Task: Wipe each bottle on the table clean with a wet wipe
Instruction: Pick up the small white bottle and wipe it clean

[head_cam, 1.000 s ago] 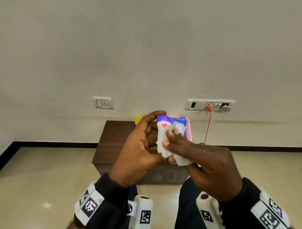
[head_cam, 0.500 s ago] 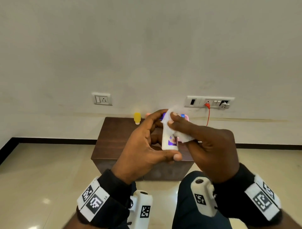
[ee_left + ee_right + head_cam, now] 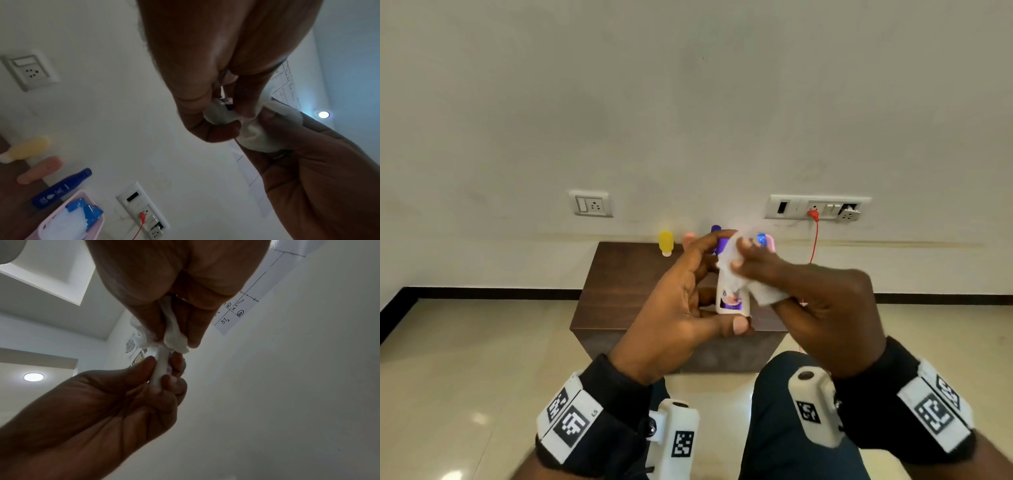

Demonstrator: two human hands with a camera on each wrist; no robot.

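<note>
My left hand (image 3: 702, 291) grips a small white bottle (image 3: 732, 303) with a purple label, thumb under its base and fingers behind it, above the table's front. My right hand (image 3: 750, 260) pinches a white wet wipe (image 3: 765, 293) and presses it around the bottle's upper part, hiding the cap. The left wrist view shows the bottle's base (image 3: 218, 115) beside the wipe (image 3: 263, 136). In the right wrist view, the wipe (image 3: 174, 337) bunches over the bottle (image 3: 160, 366).
On the dark wooden table (image 3: 626, 284), by the wall, stand a yellow bottle (image 3: 665, 242), a peach bottle (image 3: 689, 240) and a dark blue bottle (image 3: 61, 188). A pink basket (image 3: 43, 225) holds a blue wipes pack (image 3: 86, 211). A red cable (image 3: 814, 240) hangs from the wall socket.
The wipe in my right hand slid from the bottle's body up over its purple cap end. My left hand kept its grip on the bottle.
</note>
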